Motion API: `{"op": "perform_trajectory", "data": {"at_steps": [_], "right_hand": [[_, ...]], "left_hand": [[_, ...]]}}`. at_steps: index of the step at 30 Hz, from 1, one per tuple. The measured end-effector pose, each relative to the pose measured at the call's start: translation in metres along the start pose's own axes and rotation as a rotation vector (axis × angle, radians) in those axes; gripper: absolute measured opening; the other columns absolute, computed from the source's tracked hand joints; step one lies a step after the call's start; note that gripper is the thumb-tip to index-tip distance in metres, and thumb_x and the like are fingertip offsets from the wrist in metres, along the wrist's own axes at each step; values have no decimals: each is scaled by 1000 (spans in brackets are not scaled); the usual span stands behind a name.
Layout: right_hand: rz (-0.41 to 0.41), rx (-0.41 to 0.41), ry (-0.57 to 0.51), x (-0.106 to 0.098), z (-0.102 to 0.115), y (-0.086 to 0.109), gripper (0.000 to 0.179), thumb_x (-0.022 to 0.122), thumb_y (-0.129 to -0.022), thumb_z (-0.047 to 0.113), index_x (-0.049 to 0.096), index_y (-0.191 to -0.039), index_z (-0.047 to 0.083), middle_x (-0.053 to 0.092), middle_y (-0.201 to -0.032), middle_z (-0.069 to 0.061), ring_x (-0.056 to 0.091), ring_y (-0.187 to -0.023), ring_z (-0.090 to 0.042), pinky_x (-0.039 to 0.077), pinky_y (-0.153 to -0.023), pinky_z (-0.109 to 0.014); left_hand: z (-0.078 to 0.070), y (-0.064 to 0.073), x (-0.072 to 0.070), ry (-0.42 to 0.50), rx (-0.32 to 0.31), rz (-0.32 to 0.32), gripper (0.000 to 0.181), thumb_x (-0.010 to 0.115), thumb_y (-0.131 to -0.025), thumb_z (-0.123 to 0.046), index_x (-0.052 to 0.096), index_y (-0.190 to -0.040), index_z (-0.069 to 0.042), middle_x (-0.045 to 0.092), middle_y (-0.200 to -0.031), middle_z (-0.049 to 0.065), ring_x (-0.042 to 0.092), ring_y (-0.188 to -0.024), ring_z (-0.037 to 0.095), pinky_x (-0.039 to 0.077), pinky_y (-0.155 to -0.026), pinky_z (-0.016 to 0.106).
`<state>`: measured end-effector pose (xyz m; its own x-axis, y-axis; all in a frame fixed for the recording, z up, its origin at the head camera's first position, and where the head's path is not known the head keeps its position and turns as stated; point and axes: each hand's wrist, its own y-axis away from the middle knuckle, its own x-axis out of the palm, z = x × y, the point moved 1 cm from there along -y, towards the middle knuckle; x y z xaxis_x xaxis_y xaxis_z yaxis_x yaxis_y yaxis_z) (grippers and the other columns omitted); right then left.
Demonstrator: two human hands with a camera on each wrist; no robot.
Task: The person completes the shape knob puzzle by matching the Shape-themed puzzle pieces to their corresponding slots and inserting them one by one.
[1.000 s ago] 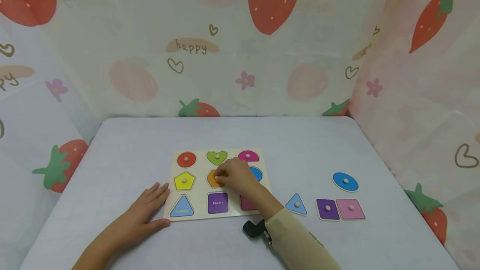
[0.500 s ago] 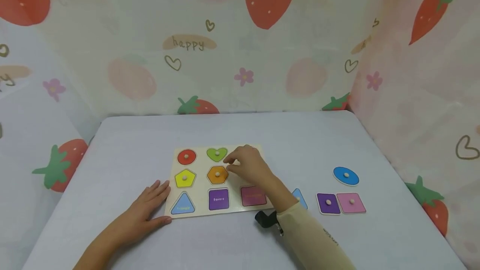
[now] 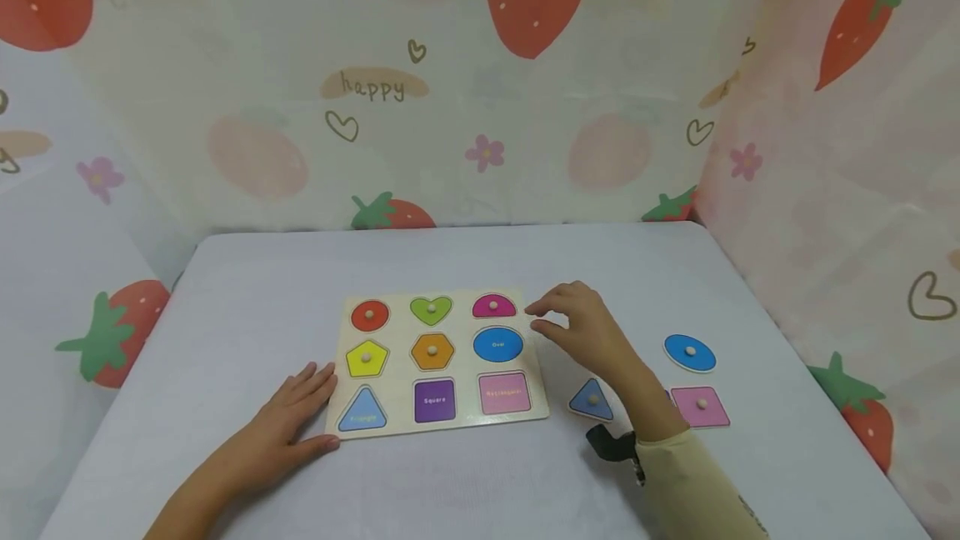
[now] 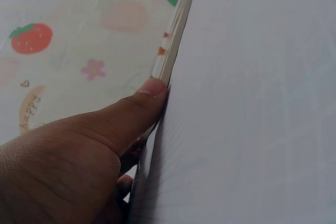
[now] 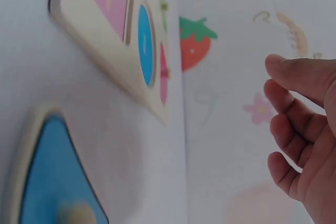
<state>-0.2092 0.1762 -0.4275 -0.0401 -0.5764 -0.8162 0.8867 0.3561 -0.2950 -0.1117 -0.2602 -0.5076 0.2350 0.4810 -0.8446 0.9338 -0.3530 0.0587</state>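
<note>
My left hand (image 3: 288, 419) lies flat with its fingers spread at the left edge of the shape puzzle board (image 3: 467, 398). In the left wrist view, its thumb (image 4: 131, 111) touches the board's edge. Just right of the board my right hand (image 3: 588, 332) hovers, fingers loosely bent, holding nothing. Knobbed pieces sit in the board, among them an orange hexagon (image 3: 442, 344) and a magenta half circle (image 3: 504, 308). The oval, triangle, square and rectangle places show no knobs. Below my right hand lies a loose blue triangle piece (image 3: 591, 407).
Farther right on the white-covered table (image 3: 450, 490) lie a blue oval piece (image 3: 678, 348) and a pink rectangle piece (image 3: 712, 415). My right wrist hides most of the purple square piece. A strawberry-print cloth (image 3: 450, 148) surrounds the table's back and sides.
My right hand has left the orange hexagon and moved right, off the board, uncovering the half circle and the oval place. The left hand has stayed put.
</note>
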Motion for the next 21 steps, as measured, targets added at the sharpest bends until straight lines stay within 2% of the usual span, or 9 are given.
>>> {"op": "perform_trajectory", "data": {"at_steps": [8, 12, 16, 21], "right_hand": [[-110, -14, 48, -35, -29, 19, 19, 81, -89, 14, 79, -108, 16, 73, -103, 0, 58, -105, -23, 52, -89, -45], [-165, -16, 89, -49, -55, 27, 18, 81, -88, 9, 80, -106, 11, 74, -101, -5, 60, -103, -28, 51, -87, -47], [-170, 77, 106, -59, -83, 39, 17, 78, -90, 9, 79, -107, 8, 75, -105, -10, 60, -103, -30, 49, -83, -45], [-140, 174, 85, -69, -104, 49, 19, 75, -94, 16, 78, -112, 9, 74, -109, -11, 58, -102, -31, 47, -85, -49]], "left_hand": [[-1, 2, -2, 3, 25, -18, 93, 71, -87, -62, 39, -159, -12, 27, -169, 2, 13, -159, 34, -8, -122, 14], [-2, 1, 0, 6, -1, -8, 94, 71, -86, -63, 38, -159, -14, 27, -170, 0, 12, -159, 33, -3, -127, 25], [-3, 2, 0, -6, -17, 1, 95, 71, -86, -64, 38, -160, -15, 27, -170, -1, 12, -159, 32, 0, -129, 31], [-4, 3, -3, -11, 10, -21, 93, 71, -86, -63, 40, -159, -13, 29, -169, 2, 14, -158, 34, -3, -127, 25]]}}
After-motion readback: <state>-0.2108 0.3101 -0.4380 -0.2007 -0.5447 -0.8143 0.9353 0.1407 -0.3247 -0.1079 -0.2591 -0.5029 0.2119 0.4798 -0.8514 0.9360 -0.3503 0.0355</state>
